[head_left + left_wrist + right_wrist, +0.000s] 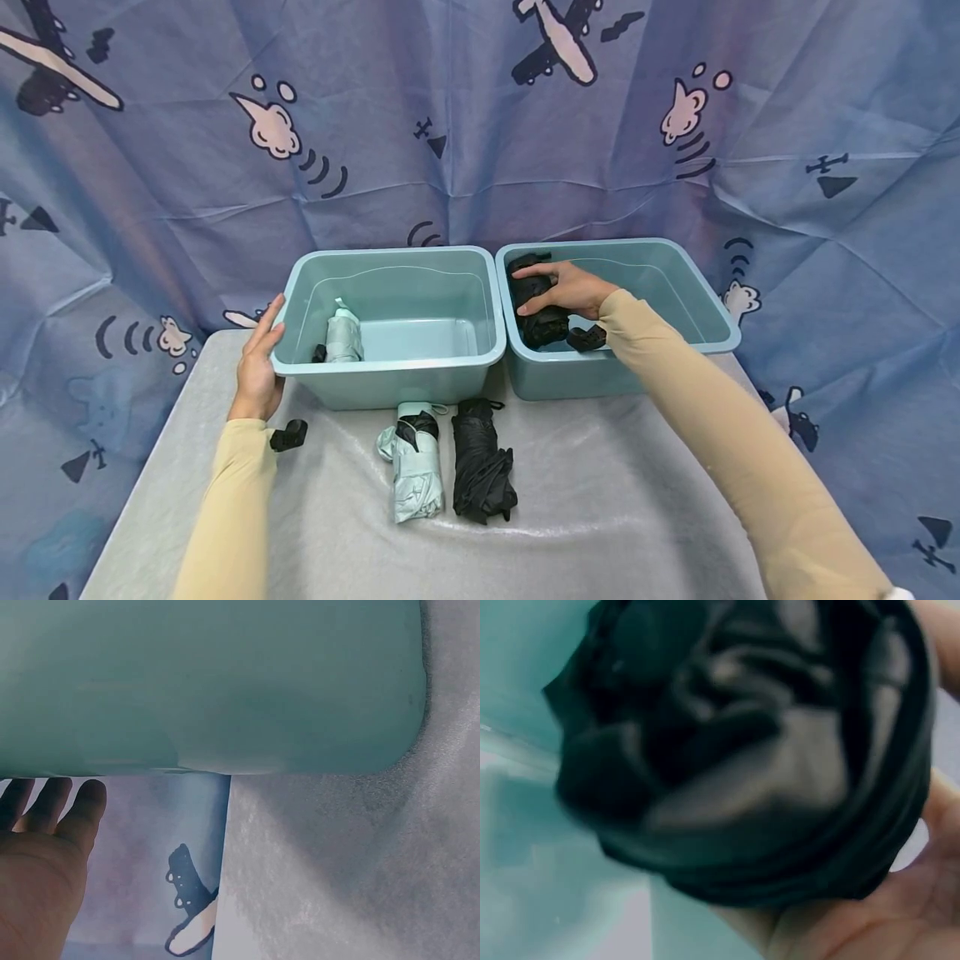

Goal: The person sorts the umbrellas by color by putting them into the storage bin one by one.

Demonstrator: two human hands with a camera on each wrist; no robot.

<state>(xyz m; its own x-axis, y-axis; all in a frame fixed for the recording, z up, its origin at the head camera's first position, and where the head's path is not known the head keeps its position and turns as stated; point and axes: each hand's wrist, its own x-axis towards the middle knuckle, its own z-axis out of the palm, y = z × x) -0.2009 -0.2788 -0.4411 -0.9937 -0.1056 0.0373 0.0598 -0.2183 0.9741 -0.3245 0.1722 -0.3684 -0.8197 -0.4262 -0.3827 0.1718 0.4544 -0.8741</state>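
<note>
Umbrella [529, 288], black, is clasped in right hand [576, 290], center right; left hand [259, 371], fingers extended, touches plastic bin [390, 367], center left.

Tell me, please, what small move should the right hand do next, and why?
I would probably loosen the right grip, releasing the held black umbrella: it sits inside the right bin, close to its left wall, while another black umbrella lies on the table.

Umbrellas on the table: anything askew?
Both look loosely furled: the pale green umbrella bulges at left, with black material showing; the black umbrella has folds sticking out at right. No damage visible.
</note>
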